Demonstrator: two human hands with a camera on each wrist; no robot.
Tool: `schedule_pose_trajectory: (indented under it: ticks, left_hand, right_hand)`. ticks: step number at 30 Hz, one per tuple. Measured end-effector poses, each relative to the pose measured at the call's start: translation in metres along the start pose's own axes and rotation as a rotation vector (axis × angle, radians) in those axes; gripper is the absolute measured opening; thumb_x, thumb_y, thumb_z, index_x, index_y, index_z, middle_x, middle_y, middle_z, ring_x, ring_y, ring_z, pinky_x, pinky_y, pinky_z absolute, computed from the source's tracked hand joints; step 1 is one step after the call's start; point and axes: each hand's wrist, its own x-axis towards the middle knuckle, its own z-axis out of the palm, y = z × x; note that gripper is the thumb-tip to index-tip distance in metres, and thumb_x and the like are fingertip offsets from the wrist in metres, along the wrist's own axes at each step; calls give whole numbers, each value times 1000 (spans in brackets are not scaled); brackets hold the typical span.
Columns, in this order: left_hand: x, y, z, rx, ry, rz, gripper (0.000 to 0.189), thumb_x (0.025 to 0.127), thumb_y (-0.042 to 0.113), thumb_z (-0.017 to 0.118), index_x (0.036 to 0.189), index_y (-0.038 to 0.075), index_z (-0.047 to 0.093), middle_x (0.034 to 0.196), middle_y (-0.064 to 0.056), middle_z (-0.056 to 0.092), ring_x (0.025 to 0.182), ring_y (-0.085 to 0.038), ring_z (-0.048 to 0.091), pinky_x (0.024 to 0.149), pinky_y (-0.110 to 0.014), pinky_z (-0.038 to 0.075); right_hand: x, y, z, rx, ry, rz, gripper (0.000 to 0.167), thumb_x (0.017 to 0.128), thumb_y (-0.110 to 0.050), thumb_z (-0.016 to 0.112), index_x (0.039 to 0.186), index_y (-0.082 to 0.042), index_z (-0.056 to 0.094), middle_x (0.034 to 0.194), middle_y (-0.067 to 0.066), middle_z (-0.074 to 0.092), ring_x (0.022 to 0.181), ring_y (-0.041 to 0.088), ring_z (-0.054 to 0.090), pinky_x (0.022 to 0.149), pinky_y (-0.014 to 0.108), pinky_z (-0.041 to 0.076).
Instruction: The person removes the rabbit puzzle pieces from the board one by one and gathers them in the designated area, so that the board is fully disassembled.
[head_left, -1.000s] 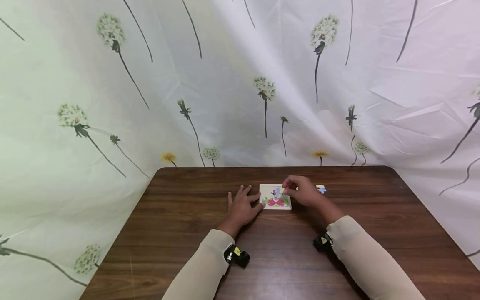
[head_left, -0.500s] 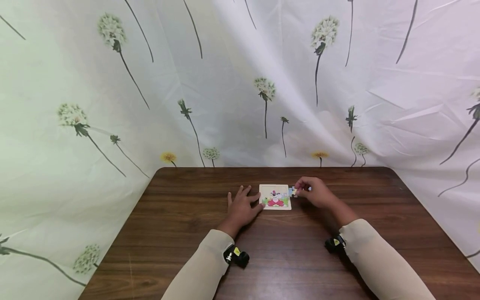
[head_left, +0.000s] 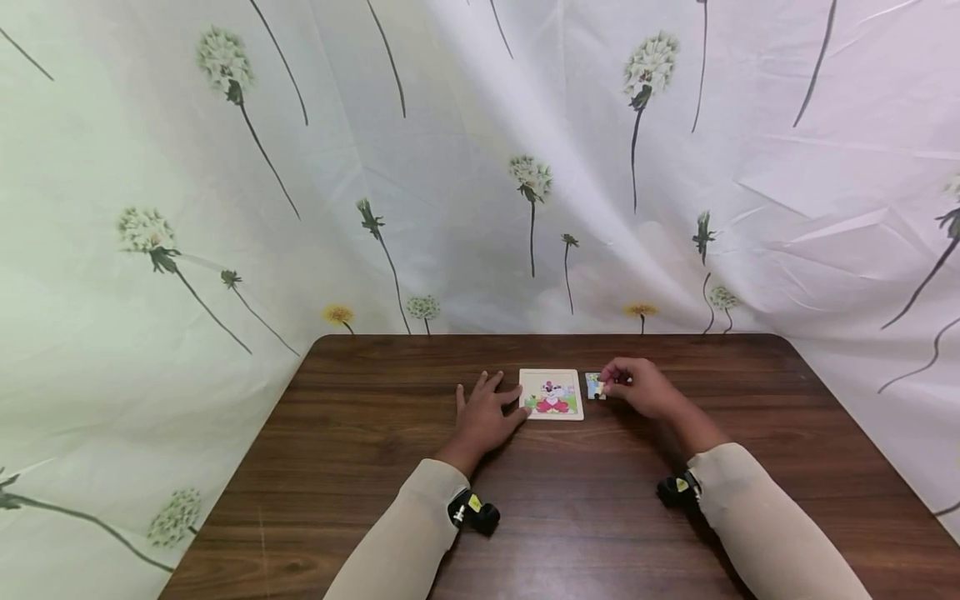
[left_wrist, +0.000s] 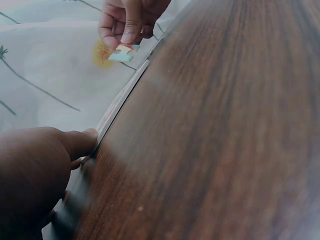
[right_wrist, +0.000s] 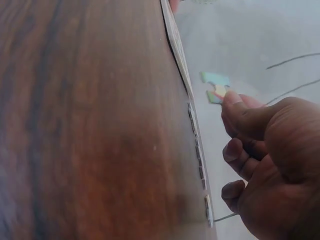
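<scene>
A small square jigsaw board [head_left: 551, 394] with a pale frame lies on the table, its lower part showing a cartoon figure in red. My left hand [head_left: 483, 417] rests with spread fingers on the table, thumb and index finger touching the board's left edge. Just right of the board, my right hand [head_left: 637, 387] pinches a jigsaw piece between thumb and fingertips. Both wrist views show this piece [right_wrist: 218, 90], light blue, green and yellow, raised above the table. Loose jigsaw pieces [right_wrist: 199, 155] lie flat beyond the board, seen edge-on; the right hand partly hides them from above.
The dark wooden table [head_left: 525, 517] ends at a white cloth backdrop [head_left: 450, 208] printed with dandelions. Black wrist cameras [head_left: 480, 515] sit at both sleeves.
My right hand has moved right, from over the board to beside it, pinching the jigsaw piece. A light blue patch at the board's upper part no longer shows. The left hand stays put.
</scene>
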Motion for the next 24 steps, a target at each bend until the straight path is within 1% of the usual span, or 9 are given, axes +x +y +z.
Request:
schedule_pose_trajectory:
  ticks: [2, 5, 9, 12, 16, 20, 24]
  left_hand:
    - [0, 0, 0, -2, -4, -1, 54, 106, 55, 67, 153, 28, 67, 175, -12, 43, 169, -40, 28, 132, -79, 9]
    - [0, 0, 0, -6, -7, 0, 54, 106, 55, 67, 153, 28, 67, 175, -12, 43, 169, -40, 28, 132, -79, 9]
    - [0, -1, 0, -5, -1, 2, 54, 106, 55, 66, 153, 28, 67, 175, -12, 43, 169, -40, 28, 132, -79, 9]
    - [0, -1, 0, -5, 3, 5, 54, 106, 55, 67, 153, 28, 67, 175, -12, 44, 168, -40, 28, 131, -79, 9]
    - [0, -1, 0, -7, 10, 6, 53, 106, 54, 67, 153, 28, 67, 174, -12, 44, 168, -40, 29, 131, -79, 9]
    - [-1, -1, 0, 2, 9, 1, 53, 107, 54, 67, 153, 29, 67, 175, -12, 43, 169, -39, 28, 132, -79, 9]
    - [-1, 0, 0, 1, 4, -2, 53, 106, 54, 67, 153, 29, 67, 175, -12, 44, 169, -39, 28, 132, -79, 9]
  right_hand:
    - [0, 3, 1, -9, -1, 12, 6, 99, -1, 78, 101, -6, 76, 94, 6, 73, 89, 17, 63, 81, 29, 53]
    - [-1, 6, 2, -17, 2, 9, 6, 99, 1, 77, 100, -4, 75, 93, 8, 73, 89, 17, 64, 82, 30, 53]
    - [-1, 9, 4, -30, 5, 8, 3, 99, -1, 78, 99, -2, 76, 92, 7, 73, 88, 15, 64, 81, 29, 52]
    - [0, 11, 7, -45, 13, 15, 3, 98, -4, 80, 101, -3, 78, 92, 5, 74, 87, 13, 64, 80, 27, 52]
    - [0, 11, 8, -61, 27, 3, 4, 99, -2, 79, 101, -5, 80, 91, 4, 75, 87, 14, 65, 79, 28, 53]
    - [-1, 11, 9, -85, 33, 2, 4, 98, -3, 80, 101, -4, 79, 90, 3, 75, 86, 14, 64, 78, 30, 53]
    - [-2, 12, 9, -107, 52, 5, 5, 99, -4, 79, 104, -5, 80, 96, 5, 72, 86, 15, 61, 76, 28, 50]
